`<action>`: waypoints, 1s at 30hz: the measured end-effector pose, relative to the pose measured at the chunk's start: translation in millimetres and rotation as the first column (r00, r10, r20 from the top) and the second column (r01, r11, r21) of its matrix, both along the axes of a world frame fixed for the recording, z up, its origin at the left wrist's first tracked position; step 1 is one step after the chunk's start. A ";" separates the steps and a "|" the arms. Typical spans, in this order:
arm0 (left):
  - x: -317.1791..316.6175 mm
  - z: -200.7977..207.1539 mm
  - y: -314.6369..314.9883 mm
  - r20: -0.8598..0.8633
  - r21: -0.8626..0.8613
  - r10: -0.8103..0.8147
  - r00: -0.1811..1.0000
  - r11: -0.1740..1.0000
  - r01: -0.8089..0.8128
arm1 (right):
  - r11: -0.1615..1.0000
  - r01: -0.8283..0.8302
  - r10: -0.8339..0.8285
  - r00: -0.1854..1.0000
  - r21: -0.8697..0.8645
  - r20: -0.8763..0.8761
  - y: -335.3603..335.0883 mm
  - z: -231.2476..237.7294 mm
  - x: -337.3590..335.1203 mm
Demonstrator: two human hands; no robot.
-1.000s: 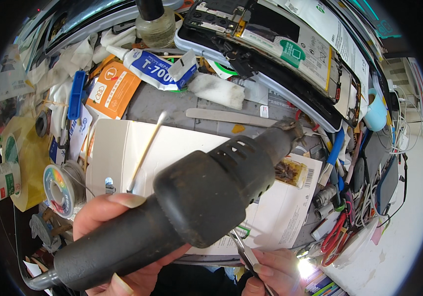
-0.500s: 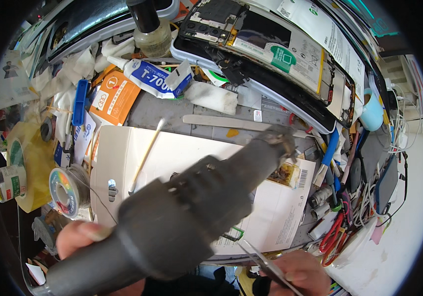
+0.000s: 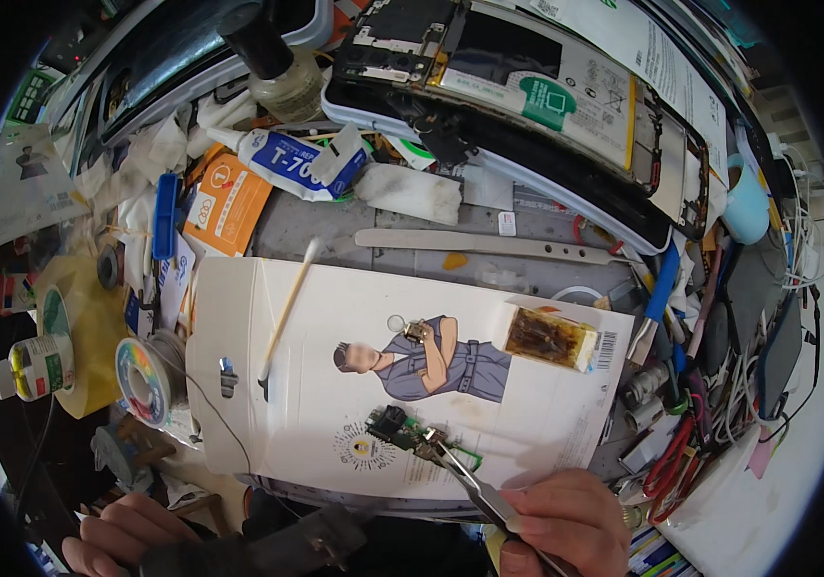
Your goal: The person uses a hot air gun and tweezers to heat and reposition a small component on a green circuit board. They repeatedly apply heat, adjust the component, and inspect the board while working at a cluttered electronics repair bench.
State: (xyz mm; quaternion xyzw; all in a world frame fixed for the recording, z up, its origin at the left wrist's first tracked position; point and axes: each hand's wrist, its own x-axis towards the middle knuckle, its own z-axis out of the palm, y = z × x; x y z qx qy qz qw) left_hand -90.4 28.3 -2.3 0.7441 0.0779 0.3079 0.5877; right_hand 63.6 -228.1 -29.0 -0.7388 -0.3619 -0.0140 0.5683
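Note:
My right hand (image 3: 571, 524) is closed around metal tweezers (image 3: 479, 489). Their tips meet the near end of a small green circuit board (image 3: 414, 433) with a black part on it. The board is over a white printed card (image 3: 316, 404); whether it touches the card I cannot tell. Low on the left, my left hand (image 3: 128, 534) grips a dark hot air gun (image 3: 297, 540), blurred and partly cut off by the lower edge. A small block of brown, rosin-like material (image 3: 549, 338) rests at the card's right end, and a cotton swab (image 3: 289, 308) lies across its left part.
Beyond the card lie long steel tweezers (image 3: 489, 242). An opened phone (image 3: 527, 91) spans the far right, with a blue-and-white glue tube (image 3: 292, 159) and a glass bottle (image 3: 287, 82) to its left. A solder spool (image 3: 148, 380) stands left; tools and cables (image 3: 715, 375) crowd the right.
The hot air gun has moved from above the card down to the lower left. My right hand has moved slightly up, and its tweezers now meet the circuit board, which was mostly hidden before.

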 end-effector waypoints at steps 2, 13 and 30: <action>-6.8 -0.4 -0.8 0.056 -0.136 0.096 0.994 0.987 -0.088 | 1.000 -0.008 0.008 1.000 0.000 0.005 -1.4 -1.4 2.4; -11.0 -9.1 -2.3 0.050 -0.234 0.276 0.960 0.937 -0.258 | 0.993 -0.098 0.104 0.991 -0.072 0.087 -21.6 -16.7 -0.2; -6.9 -8.1 -2.4 0.016 -0.261 0.207 0.978 0.945 -0.196 | 0.983 -0.068 0.068 0.998 -0.171 -0.006 -10.8 -9.4 -3.0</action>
